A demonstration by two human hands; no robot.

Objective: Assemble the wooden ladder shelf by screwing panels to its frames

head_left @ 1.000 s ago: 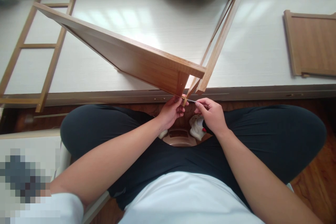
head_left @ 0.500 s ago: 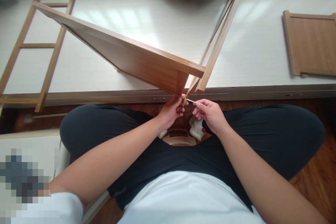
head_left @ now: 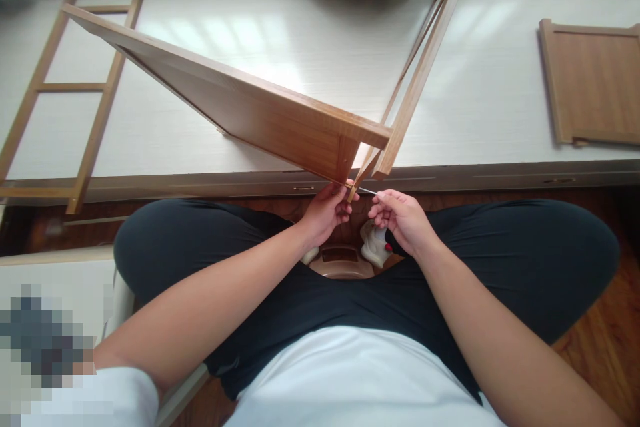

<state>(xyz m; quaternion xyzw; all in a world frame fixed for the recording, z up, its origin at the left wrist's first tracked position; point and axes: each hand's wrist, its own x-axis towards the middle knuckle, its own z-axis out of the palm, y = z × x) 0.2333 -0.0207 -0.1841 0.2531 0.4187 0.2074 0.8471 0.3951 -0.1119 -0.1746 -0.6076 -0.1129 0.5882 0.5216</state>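
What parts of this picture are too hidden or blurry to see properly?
Head view, all of these:
- The thin metal tool in the right hand: too small to identify, its handle hidden by the fingers.
- The joint where the tilted brown wooden panel meets the pale wooden frame: covered by the left hand.
- The frame's top: cut off by the picture's upper edge.
- The beige object on the floor: mostly hidden behind both hands.
- The bottom-left corner: pixelated.

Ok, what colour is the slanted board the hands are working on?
Warm honey-brown wood grain on the board, clearest in the head view.
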